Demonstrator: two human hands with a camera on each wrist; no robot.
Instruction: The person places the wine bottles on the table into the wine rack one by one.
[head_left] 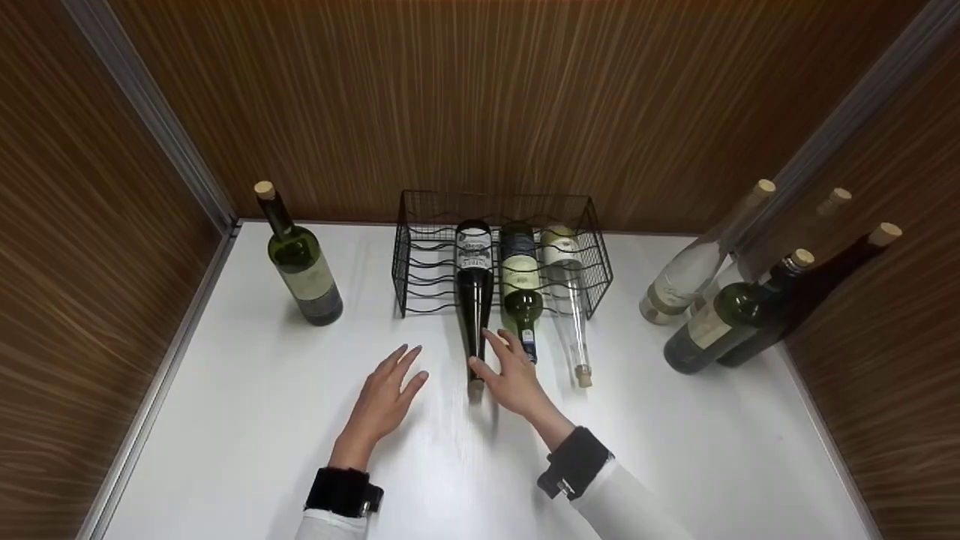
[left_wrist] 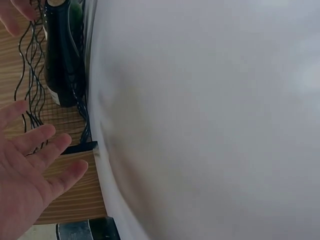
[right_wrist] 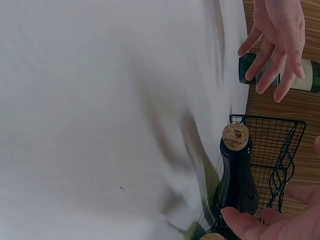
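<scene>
My right hand point(head_left: 517, 384) is at the neck of a dark bottle point(head_left: 475, 292) with a white label, its fingers loosely spread. Contact with the glass is hard to tell. The bottle lies in a black wire rack point(head_left: 397, 281), its corked neck pointing out over the table. Beside it in the rack lie a green bottle point(head_left: 523, 304) and a clear corked bottle point(head_left: 576, 315). To the left of the dark bottle's neck, my left hand point(head_left: 381, 401) hovers with extended fingers and holds nothing; its palm point(left_wrist: 20, 190) shows in the left wrist view.
A green corked bottle point(head_left: 307, 277) stands upright at the left. On the right stand a clear bottle point(head_left: 679, 281), a green bottle point(head_left: 716, 330) and a dark red bottle point(head_left: 814, 300). Wood-grain panels point(head_left: 495, 97) enclose the white table point(head_left: 247, 420).
</scene>
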